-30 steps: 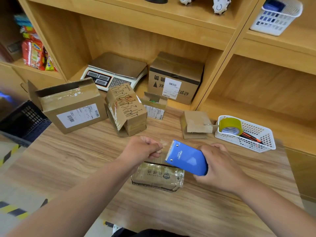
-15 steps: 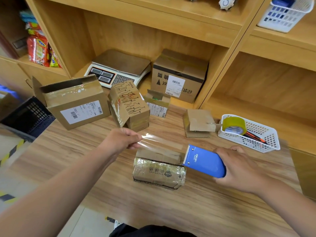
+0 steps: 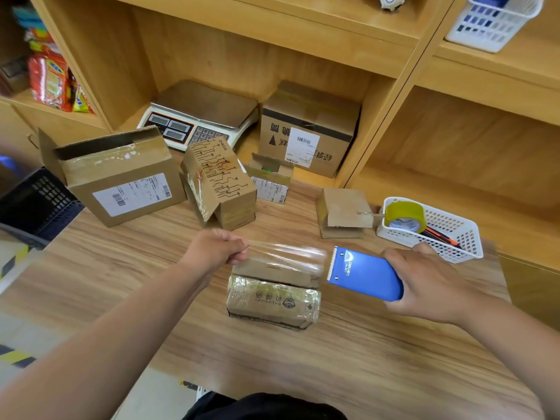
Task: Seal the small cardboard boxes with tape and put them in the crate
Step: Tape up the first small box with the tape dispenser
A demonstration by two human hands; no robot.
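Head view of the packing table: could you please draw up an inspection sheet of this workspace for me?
Surface: wooden table, wood-grain top.
Job's things: small box under clear tape stretched from blue dispenser; dark crate at left.
Clutter: open boxes, scale, white basket holding tape roll.
Grippers: left hand pinches tape end; right hand grips dispenser.
Cables: nothing seen.
Surroundings: wooden shelves, snack packs.

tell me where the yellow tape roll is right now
Head view, right side of the table: the yellow tape roll sits in the left end of the white basket, just right of a small cardboard box.
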